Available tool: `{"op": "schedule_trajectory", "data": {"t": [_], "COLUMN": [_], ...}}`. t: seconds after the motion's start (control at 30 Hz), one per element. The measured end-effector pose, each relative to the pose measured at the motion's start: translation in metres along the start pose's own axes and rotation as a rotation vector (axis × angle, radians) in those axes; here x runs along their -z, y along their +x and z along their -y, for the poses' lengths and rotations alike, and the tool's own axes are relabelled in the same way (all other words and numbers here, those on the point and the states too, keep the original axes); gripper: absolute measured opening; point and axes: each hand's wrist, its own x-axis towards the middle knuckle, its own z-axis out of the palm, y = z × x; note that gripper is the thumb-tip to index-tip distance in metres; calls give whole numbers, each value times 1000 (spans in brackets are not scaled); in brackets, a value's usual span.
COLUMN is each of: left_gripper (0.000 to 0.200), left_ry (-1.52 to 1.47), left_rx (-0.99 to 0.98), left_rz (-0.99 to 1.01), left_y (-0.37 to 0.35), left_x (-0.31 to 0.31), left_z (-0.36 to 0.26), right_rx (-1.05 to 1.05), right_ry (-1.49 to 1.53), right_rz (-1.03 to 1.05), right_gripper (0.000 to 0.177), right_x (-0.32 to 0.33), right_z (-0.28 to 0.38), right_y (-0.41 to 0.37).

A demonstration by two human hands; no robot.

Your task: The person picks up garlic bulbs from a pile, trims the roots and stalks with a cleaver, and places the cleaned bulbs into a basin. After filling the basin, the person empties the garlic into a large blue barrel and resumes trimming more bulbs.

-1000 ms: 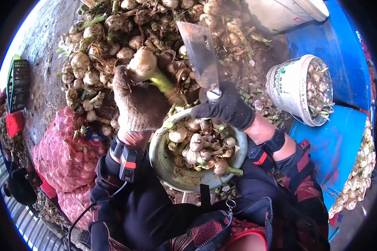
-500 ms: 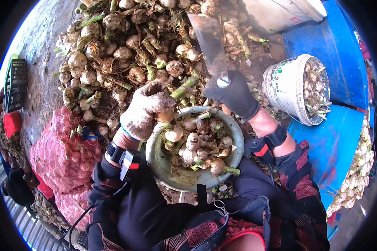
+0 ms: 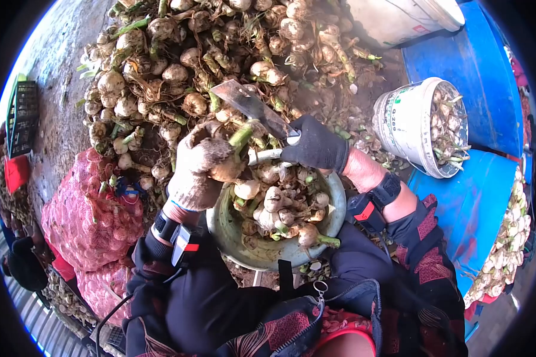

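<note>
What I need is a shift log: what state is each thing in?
left hand: gloved, shut on a bulb
right hand: gloved, shut on the cleaver
cleaver: blade close to the bulb
bowl: part full
white bucket: nearly full
red mesh sack: full

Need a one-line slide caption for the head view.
Left hand grips a garlic bulb over the bowl while right hand holds a cleaver at its green stalk.

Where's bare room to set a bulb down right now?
Bare grey concrete floor between the heap of pale bulbs and the black crate; bare blue surface beside the white plastic bucket. Crowded: the round metal bowl, the heap and the bucket, all full of bulbs.
</note>
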Motion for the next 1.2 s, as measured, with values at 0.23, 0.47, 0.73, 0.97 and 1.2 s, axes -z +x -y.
{"op": "schedule_trajectory", "data": {"t": [0.23,0.47,0.73,0.97,1.2], "left_gripper": [48,46,63,47,45], "left_ry": [104,801,1815,2085,1339], "left_rx": [-392,-202,-236,163,-63], "left_rz": [244,16,-679,-485,-482], "left_y": [-9,-10,30,34,26], "left_x": [4,55,191,215,230], "left_z": [-57,-38,-52,-42,-18], "right_rx": [-59,-216,-302,-200,-122], "right_ry": [-57,169,129,38,154], "right_rz": [169,-108,124,82,43], "right_gripper": [24,36,44,31,28], "right_x": [-10,5,6,-2,-8], "right_z": [-36,-48,-33,-39,-40], "right_y": [-17,-16,-13,-15,-10]}}
